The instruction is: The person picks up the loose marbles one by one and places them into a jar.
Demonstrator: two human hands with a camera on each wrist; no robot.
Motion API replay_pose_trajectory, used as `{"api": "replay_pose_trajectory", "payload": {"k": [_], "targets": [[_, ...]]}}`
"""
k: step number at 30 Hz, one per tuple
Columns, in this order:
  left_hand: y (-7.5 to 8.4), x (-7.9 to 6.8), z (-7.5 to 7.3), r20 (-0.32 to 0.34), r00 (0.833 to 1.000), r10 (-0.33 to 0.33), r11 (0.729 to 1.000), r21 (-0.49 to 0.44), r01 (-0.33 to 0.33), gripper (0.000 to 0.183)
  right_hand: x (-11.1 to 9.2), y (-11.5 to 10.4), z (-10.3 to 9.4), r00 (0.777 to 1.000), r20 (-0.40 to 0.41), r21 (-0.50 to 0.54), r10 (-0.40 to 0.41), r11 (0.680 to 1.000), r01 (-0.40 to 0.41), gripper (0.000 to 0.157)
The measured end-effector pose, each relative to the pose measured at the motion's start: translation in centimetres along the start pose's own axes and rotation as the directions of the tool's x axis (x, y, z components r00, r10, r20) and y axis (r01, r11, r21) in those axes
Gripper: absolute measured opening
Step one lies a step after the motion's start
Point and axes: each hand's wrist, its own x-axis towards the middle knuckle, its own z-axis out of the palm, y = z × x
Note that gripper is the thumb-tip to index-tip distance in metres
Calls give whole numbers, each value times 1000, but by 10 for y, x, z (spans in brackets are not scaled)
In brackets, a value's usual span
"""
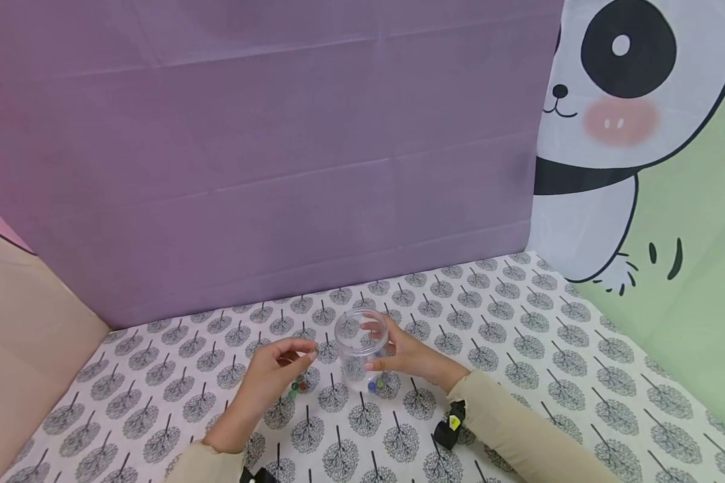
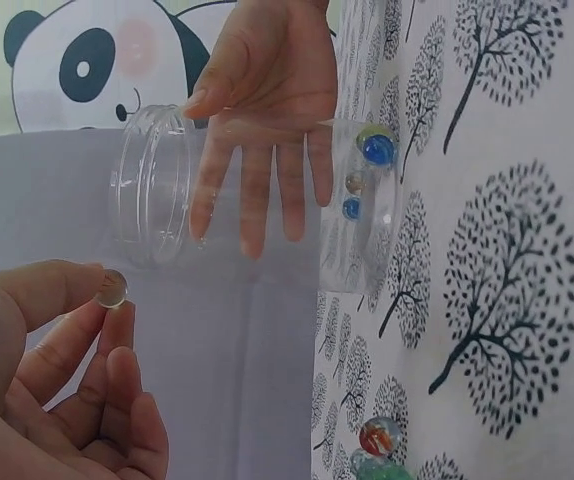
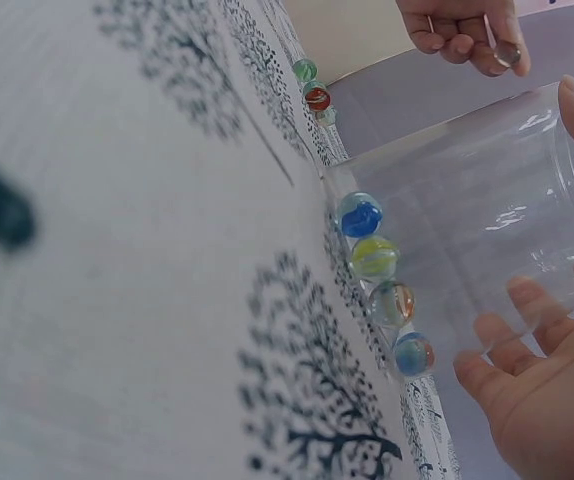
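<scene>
Left hand (image 1: pixel 276 365) pinching marble (image 2: pixel 112 289): likely hard, slick; best gripped across its middle. Right hand (image 1: pixel 403 351) spread round jar (image 1: pixel 352 367); probably light, stiff, steadied by its sides.

Smooth, glossy glass, by the look, for the marble (image 2: pixel 112 288) in the pinch of the left hand (image 1: pixel 274 361); similar shine on the jar marbles (image 3: pixel 374 258) below the grip of the right hand (image 1: pixel 401 352) and on the loose marbles (image 2: pixel 378 436) below the left. Clear, glossy plastic, apparently, for the gripped jar (image 3: pixel 457 210). Matt printed cloth for the table cover (image 3: pixel 117 250) beneath both; matt, creased cloth for the purple backdrop (image 1: pixel 278 168) beyond.
</scene>
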Motion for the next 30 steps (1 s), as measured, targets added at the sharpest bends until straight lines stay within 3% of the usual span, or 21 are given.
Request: {"api": "replay_pose_trajectory", "payload": {"k": [12,30], "targets": [[7,1,4,-32,998,61,998,35,-60,17,-1,-3,0,1000,11,24,7,1000,-7,89],[20,3,16,-31,996,82,997,18,-82,16,-2,-3,0,1000,14,-5,-21,1000,21,86]]}}
